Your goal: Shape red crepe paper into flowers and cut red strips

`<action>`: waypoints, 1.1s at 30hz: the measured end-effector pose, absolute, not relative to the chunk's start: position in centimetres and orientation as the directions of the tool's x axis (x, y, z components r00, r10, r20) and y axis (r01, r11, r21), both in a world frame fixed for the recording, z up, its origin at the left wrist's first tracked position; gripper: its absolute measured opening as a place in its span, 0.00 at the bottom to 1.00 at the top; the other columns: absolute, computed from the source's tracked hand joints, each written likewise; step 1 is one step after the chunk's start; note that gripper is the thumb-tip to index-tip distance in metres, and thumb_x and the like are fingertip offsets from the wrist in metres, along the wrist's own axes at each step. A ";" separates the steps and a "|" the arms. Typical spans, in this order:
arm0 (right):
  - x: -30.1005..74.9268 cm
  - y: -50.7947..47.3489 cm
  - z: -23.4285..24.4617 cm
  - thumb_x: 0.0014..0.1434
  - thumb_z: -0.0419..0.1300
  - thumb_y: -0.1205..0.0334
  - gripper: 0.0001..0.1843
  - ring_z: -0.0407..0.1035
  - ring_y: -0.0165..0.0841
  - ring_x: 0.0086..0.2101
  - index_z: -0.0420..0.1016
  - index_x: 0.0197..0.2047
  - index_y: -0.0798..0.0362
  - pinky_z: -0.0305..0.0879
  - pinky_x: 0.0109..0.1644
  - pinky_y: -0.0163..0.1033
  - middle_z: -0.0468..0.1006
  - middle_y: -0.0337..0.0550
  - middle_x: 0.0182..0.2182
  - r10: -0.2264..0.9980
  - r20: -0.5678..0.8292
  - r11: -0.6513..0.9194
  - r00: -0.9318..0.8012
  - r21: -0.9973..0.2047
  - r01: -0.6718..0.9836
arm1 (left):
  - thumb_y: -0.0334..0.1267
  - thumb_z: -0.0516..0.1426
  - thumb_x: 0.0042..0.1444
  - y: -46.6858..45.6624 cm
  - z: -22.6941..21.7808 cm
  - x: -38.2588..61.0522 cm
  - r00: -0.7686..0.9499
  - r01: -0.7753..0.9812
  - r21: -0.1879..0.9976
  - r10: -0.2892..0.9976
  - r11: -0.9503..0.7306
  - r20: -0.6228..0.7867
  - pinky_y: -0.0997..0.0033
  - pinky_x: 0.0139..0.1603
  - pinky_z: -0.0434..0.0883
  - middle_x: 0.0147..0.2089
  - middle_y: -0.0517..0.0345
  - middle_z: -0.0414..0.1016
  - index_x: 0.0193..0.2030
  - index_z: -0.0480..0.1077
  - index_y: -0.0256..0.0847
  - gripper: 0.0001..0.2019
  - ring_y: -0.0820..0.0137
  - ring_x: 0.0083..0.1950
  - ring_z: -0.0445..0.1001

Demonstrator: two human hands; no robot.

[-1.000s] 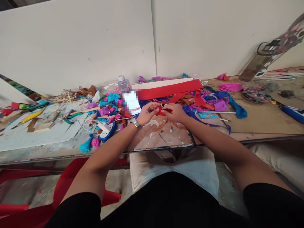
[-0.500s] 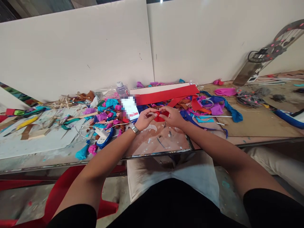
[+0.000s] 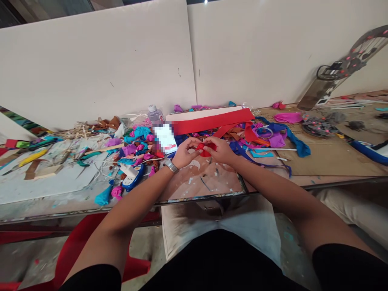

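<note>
Just above the front part of the table, both hands meet on a small piece of red crepe paper [image 3: 207, 150], partly bunched up and partly hidden by the fingers. My left hand [image 3: 186, 153], with a metal watch [image 3: 171, 165] at its wrist, pinches the bunched end. From the other side, my right hand [image 3: 221, 151] grips the paper between thumb and fingers. Behind them lies a long red paper strip [image 3: 212, 121]. Left of the hands a lit phone [image 3: 165, 138] leans close to a heap of coloured paper flowers [image 3: 140, 142].
A clear bottle [image 3: 155, 114] stands behind the phone. A blue power strip [image 3: 133, 178] with a white plug lies left, near the table's front edge. At right are cardboard [image 3: 321, 157], a leaning grey bottle [image 3: 318, 91] and a blue tape-like object [image 3: 368, 152].
The fingers have shifted slightly around the red crepe paper, and more of its bunched part shows between them. Both hands stay in nearly the same place.
</note>
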State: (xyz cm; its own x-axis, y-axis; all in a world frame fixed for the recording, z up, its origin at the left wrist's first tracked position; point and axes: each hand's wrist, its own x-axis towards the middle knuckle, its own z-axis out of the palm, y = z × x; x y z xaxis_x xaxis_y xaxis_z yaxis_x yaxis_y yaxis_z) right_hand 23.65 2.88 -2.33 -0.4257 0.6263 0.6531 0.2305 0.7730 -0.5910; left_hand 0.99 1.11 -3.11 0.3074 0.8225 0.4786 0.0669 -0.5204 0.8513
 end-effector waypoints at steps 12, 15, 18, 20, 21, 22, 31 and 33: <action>23.6 2.9 -2.3 0.70 0.62 0.46 0.17 0.80 0.43 0.48 0.78 0.52 0.50 0.74 0.55 0.48 0.86 0.49 0.48 0.618 0.674 0.779 -0.404 -0.592 0.203 | 0.51 0.72 0.59 0.8 -2.5 1.2 0.247 -0.077 0.902 0.869 -0.424 0.430 0.71 0.44 0.75 0.41 0.56 0.83 0.51 0.73 0.40 0.22 0.71 0.41 0.81; 23.6 2.8 -2.1 0.70 0.62 0.47 0.15 0.79 0.43 0.45 0.78 0.47 0.50 0.72 0.52 0.47 0.85 0.48 0.44 0.618 0.680 0.783 -0.394 -0.579 0.228 | 0.50 0.73 0.58 0.8 -2.3 1.2 0.264 -0.119 0.915 0.876 -0.386 0.404 0.71 0.45 0.75 0.42 0.55 0.84 0.50 0.73 0.40 0.22 0.71 0.41 0.81; 23.7 2.8 -2.1 0.70 0.62 0.49 0.13 0.78 0.42 0.43 0.77 0.44 0.50 0.71 0.50 0.46 0.84 0.47 0.41 0.609 0.684 0.790 -0.402 -0.567 0.233 | 0.47 0.75 0.56 0.6 -2.2 1.3 0.284 -0.134 0.918 0.873 -0.373 0.396 0.70 0.46 0.76 0.44 0.54 0.84 0.50 0.74 0.40 0.22 0.70 0.42 0.82; 23.7 2.9 -2.2 0.70 0.62 0.49 0.13 0.78 0.41 0.42 0.77 0.44 0.50 0.70 0.49 0.45 0.84 0.46 0.41 0.607 0.682 0.791 -0.409 -0.567 0.229 | 0.46 0.75 0.55 0.6 -2.2 1.3 0.276 -0.132 0.920 0.878 -0.369 0.392 0.71 0.45 0.76 0.43 0.55 0.85 0.49 0.74 0.40 0.22 0.71 0.41 0.82; 23.7 2.9 -2.3 0.70 0.62 0.49 0.13 0.78 0.41 0.41 0.77 0.44 0.50 0.70 0.49 0.45 0.84 0.46 0.41 0.608 0.680 0.790 -0.411 -0.569 0.227 | 0.46 0.76 0.54 0.5 -2.2 1.4 0.269 -0.130 0.921 0.881 -0.367 0.389 0.71 0.45 0.76 0.42 0.55 0.85 0.48 0.74 0.40 0.22 0.71 0.40 0.81; 23.6 2.9 -2.3 0.70 0.62 0.49 0.13 0.77 0.40 0.41 0.77 0.44 0.50 0.70 0.49 0.45 0.84 0.46 0.41 0.609 0.678 0.789 -0.412 -0.571 0.226 | 0.46 0.76 0.54 0.5 -2.1 1.4 0.260 -0.131 0.921 0.884 -0.367 0.389 0.71 0.44 0.76 0.41 0.56 0.85 0.48 0.75 0.40 0.22 0.72 0.39 0.81; 23.6 2.7 -1.9 0.70 0.61 0.47 0.15 0.78 0.42 0.42 0.77 0.43 0.50 0.71 0.51 0.46 0.85 0.47 0.41 0.611 0.685 0.788 -0.397 -0.572 0.228 | 0.50 0.74 0.55 0.7 -2.2 1.3 0.256 -0.113 0.910 0.873 -0.399 0.414 0.68 0.48 0.77 0.46 0.54 0.84 0.49 0.78 0.42 0.21 0.68 0.45 0.82; 23.6 2.8 -2.0 0.69 0.62 0.46 0.15 0.78 0.42 0.43 0.77 0.43 0.50 0.72 0.51 0.47 0.85 0.47 0.42 0.620 0.678 0.781 -0.395 -0.579 0.233 | 0.50 0.75 0.54 0.9 -2.2 1.1 0.231 -0.043 0.895 0.867 -0.444 0.441 0.66 0.49 0.77 0.48 0.53 0.84 0.47 0.79 0.42 0.20 0.67 0.47 0.81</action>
